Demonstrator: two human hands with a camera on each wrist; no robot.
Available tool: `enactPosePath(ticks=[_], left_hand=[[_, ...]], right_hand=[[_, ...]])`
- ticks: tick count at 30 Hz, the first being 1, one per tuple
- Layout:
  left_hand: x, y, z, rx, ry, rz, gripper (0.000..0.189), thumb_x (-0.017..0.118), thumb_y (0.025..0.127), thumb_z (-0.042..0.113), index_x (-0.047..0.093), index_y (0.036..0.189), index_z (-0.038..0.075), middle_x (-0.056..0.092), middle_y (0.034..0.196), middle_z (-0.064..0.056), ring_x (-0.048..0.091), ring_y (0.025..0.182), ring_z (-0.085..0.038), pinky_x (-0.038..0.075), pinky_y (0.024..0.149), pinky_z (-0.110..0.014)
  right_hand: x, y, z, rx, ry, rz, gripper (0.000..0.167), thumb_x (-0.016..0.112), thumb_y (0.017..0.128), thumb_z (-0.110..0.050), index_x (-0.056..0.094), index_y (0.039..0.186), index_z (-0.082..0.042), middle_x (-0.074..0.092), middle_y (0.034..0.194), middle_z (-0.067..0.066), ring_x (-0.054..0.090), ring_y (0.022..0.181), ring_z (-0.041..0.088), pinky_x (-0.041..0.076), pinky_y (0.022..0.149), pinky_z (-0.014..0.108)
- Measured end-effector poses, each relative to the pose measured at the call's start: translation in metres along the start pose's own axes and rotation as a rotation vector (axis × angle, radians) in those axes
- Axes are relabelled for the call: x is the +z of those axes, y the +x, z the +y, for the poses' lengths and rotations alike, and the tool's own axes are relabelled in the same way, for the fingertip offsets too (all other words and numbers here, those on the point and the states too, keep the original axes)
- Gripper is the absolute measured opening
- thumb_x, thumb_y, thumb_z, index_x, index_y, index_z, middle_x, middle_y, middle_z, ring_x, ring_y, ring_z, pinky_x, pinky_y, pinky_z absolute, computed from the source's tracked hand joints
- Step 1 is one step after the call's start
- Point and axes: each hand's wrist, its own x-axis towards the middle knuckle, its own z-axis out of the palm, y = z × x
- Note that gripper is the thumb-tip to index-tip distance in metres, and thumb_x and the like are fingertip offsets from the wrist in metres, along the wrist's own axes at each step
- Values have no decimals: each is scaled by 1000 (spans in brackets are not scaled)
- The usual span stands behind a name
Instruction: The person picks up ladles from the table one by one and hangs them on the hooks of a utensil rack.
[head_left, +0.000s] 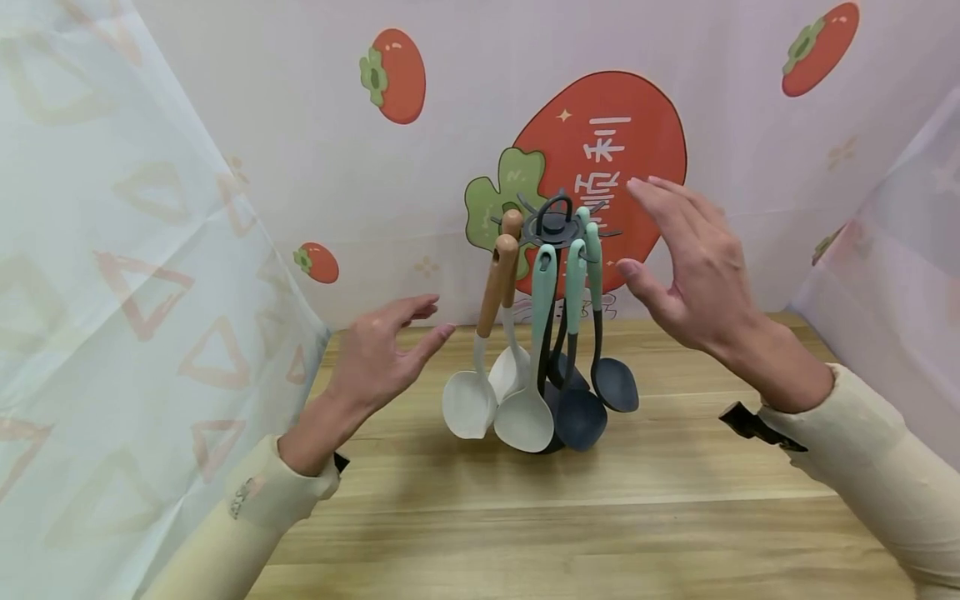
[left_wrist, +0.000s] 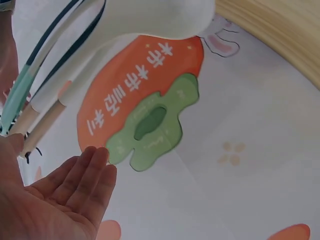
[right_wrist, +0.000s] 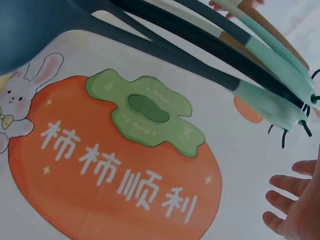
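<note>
A dark utensil rack (head_left: 555,223) with a ring top and hooks stands on the wooden table, hung with several ladles and spoons. On its left hang a white ladle (head_left: 469,405) with a brown handle and another like it behind. In front is a white ladle (head_left: 525,419) with a mint handle; to the right are dark ladles (head_left: 581,419) with mint handles. My left hand (head_left: 382,354) hovers left of the rack, fingers extended and touching nothing. Higher up, my right hand (head_left: 697,267) is held right of the rack, thumb and fingers apart, holding nothing.
The wooden table (head_left: 600,533) runs up to a white backdrop cloth (head_left: 285,108) printed with persimmons. Cloth walls (head_left: 97,275) close in the left and right sides. A dark strap piece (head_left: 757,425) sits at the right cuff.
</note>
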Motion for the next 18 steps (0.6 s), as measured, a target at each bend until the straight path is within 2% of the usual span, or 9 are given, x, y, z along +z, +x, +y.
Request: enactPosePath(ticks=[4,8,12,18], left_hand=[[-8,-4,-10,-37,82,-9,48,77,95,36,74,131,5,78,121,-13,76,109,-32,61,88,-51],[-11,-8,-22,-59,153,-19,49,77,95,38,73,132,6,75,128,-15,73,115,-36,61,89,-54],[-13,-11,-35,-67,203,-27,52,77,94,38,72,133,4,73,132,-18,70,122,-37,59,92,-57],[-14,-12,-53,-60,275,-56,60,76,94,40,66,139,1,67,140,-21,65,128,-40,55,100,-58]], right_hand=[[-4,-7,10,20,-14,-19,84,39,104,-68,52,153,0,59,149,24,50,141,45,33,122,61],[-7,-16,21,79,-29,-63,87,39,103,-72,52,154,-3,58,151,24,48,143,45,32,121,65],[-8,-26,33,156,-49,-130,85,43,102,-70,51,156,-4,54,154,23,44,147,45,31,119,70],[-4,-38,56,258,-100,-259,79,52,103,-58,42,161,-6,46,162,24,34,154,44,26,122,71]])
